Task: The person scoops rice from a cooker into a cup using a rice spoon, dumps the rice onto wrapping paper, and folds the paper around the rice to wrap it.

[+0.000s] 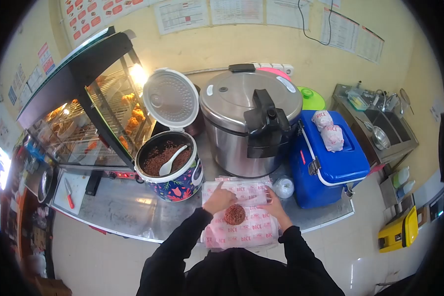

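Left hand [220,200], index finger extended, lies over the upper part of the printed paper [246,240]; whether it grips the sheet cannot be told. Right hand [276,204], fingers bent and parted, lies at the paper's right side; its grip likewise cannot be told. The round mound of reddish-brown grain [235,215] sits on the paper between the 2 hands, close to the left. Farther out: an open patterned pot [175,185] holding a white spoon [172,162], a large steel cooker [227,143], and a blue cooler [313,185] bearing 2 wrapped parcels [332,137].
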The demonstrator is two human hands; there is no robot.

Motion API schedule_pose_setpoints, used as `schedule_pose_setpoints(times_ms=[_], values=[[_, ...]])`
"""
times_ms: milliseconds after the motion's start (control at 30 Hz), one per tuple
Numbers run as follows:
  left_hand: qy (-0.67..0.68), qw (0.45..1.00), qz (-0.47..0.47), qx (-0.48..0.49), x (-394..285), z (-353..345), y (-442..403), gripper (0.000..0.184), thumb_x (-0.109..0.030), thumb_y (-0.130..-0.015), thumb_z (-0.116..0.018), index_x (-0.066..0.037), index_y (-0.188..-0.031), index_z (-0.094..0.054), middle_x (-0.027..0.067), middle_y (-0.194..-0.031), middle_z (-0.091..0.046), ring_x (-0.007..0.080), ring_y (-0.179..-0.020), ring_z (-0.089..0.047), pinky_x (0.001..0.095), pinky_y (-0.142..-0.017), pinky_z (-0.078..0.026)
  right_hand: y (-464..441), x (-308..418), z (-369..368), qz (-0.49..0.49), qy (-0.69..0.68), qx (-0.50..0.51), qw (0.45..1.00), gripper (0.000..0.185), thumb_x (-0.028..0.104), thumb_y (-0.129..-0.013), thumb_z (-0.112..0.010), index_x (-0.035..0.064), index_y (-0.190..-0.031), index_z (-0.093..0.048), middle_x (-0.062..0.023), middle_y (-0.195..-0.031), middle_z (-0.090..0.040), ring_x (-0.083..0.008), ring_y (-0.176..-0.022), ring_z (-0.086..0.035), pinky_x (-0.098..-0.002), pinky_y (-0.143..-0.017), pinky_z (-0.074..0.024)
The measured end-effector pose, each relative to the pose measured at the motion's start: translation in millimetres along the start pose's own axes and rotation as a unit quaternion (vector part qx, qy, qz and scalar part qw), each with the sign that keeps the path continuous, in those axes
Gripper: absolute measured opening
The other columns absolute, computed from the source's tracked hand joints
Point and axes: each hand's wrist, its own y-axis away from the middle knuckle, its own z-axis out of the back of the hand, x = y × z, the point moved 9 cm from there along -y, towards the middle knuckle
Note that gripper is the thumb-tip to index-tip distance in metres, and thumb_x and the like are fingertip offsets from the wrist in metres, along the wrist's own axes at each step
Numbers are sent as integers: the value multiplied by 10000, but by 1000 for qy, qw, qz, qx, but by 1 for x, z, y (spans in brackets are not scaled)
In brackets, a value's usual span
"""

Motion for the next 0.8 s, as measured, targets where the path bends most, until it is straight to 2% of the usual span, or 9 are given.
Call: schedule_pose_setpoints(times_ms=[67, 167, 300, 367, 467, 567, 633, 733, 800], values=[[30, 999, 20, -5, -14, -7, 12, 189, -270, -787, -534, -150, -881, -645, 1, -925, -636, 180, -878, -593, 494, -1005, -236, -6, -12, -6, -47, 103, 102, 988, 386, 0, -705, -625, 39, -1085, -575, -76, -961, -630, -150, -830, -582, -287, -770, -450], [43, 998, 36, -13, -38, -21, 32, 260, -264, -798, -523, -112, -996, -597, 46, -1033, -596, 200, -973, -551, 460, -1007, -252, -23, -49, -11, 68, 137, 173, 973, 281, -2, -685, -636, 20, -965, -632, -54, -802, -648, -121, -719, -584, -256, -697, -460], [7, 987, 29, -159, -73, -18, 62, 455, -359, -839, -465, -20, -1142, -496, 117, -1205, -490, 225, -1153, -429, 447, -988, -266, -21, -65, -1, -72, 97, 114, 986, 173, 88, -728, -587, 38, -879, -657, -91, -758, -648, -174, -692, -607, -276, -655, -468], [25, 990, 41, -135, -78, -28, 71, 593, -413, -832, -469, 35, -1215, -405, 169, -1272, -415, 261, -1239, -327, 464, -1014, -212, -25, -77, 5, -79, 167, 108, 977, 202, 119, -767, -547, 31, -923, -640, -85, -780, -649, -168, -656, -609, -276, -613, -478], [45, 984, 53, -165, -80, -28, 80, 613, -421, -832, -471, 49, -1219, -393, 172, -1280, -408, 261, -1252, -309, 474, -1028, -174, -7, -84, 18, -149, 89, 42, 984, 268, 205, -817, -519, -6, -956, -610, -97, -801, -642, -177, -627, -608, -298, -535, -491], [81, 983, 57, -156, -74, -31, 83, 600, -401, -839, -470, 34, -1241, -372, 164, -1300, -387, 257, -1254, -309, 481, -1037, -143, 41, -75, 20, -308, -13, 58, 949, 310, 229, -820, -552, -35, -981, -580, -120, -822, -631, -203, -641, -618, -326, -508, -508], [94, 985, 53, -138, -69, -36, 86, 591, -375, -841, -480, 14, -1267, -350, 152, -1321, -364, 248, -1247, -321, 487, -1042, -114, 80, -47, 4, -319, -5, 186, 929, 340, 239, -803, -595, -54, -974, -567, -147, -843, -625, -234, -675, -629, -337, -540, -523], [121, 983, 44, -134, -65, -28, 86, 538, -371, -845, -480, -5, -1234, -416, 132, -1238, -469, 226, -1208, -383, 483, -1045, -118, 132, -38, -17, -394, -28, 346, 851, 364, 216, -777, -633, -55, -1006, -552, -142, -887, -623, -251, -728, -634, -343, -615, -531], [124, 985, 28, -117, -68, -14, 84, 496, -376, -838, -490, -19, -1182, -476, 121, -1166, -526, 222, -1175, -423, 482, -1044, -131, 131, -31, -22, -407, -157, 293, 851, 331, 189, -789, -615, -48, -1009, -546, -146, -900, -622, -245, -762, -631, -350, -649, -528]])
